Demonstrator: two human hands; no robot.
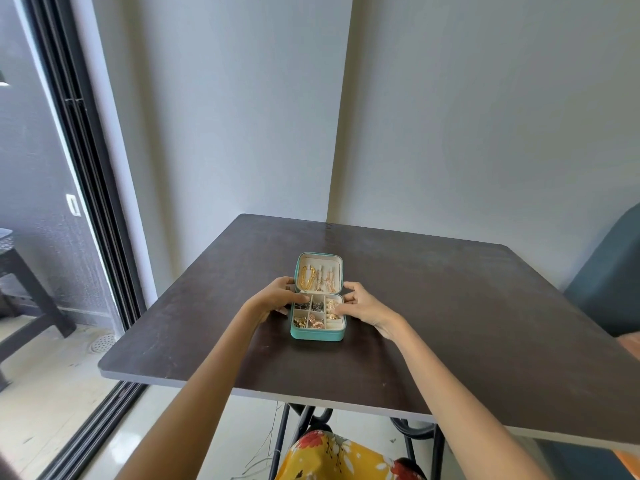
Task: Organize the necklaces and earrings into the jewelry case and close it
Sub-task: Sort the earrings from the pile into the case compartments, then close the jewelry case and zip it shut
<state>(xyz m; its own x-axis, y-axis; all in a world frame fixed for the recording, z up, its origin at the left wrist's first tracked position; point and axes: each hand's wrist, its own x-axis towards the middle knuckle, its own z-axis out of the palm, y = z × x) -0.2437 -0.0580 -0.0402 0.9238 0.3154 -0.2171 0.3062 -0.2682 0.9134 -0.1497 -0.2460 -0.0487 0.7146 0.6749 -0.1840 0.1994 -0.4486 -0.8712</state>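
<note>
The dark brown table (450, 323) fills the middle of the view, set into a corner of pale walls (485, 116), with a sliding door frame (86, 168) at the left and a teal chair (609, 278) at the right edge. The teal jewelry case (318, 296) sits on the table, slightly left of its centre and nearer the front edge than the back. The case is open: the lid (319, 271) lies tilted back beyond the base, its cream lining facing up. Gold necklaces (307, 276) hang in the left part of the lid, with thinner chains beside them to the right. The base is divided into small cream compartments; earrings (316, 321) and other small gold pieces lie in several of them, and dark pieces lie in the compartments at the left rear. The left hand (277, 295) holds the left side of the case at the hinge line, fingers curled around the edge, thumb resting across the rim of the base. The right hand (360, 304) is at the right side of the case, fingers loosely spread and bent, with the thumb and nearest fingertips touching the right rim of the base. Whether the right hand grips the rim firmly cannot be told. A yellow floral garment (332, 455) shows below the table edge.
</note>
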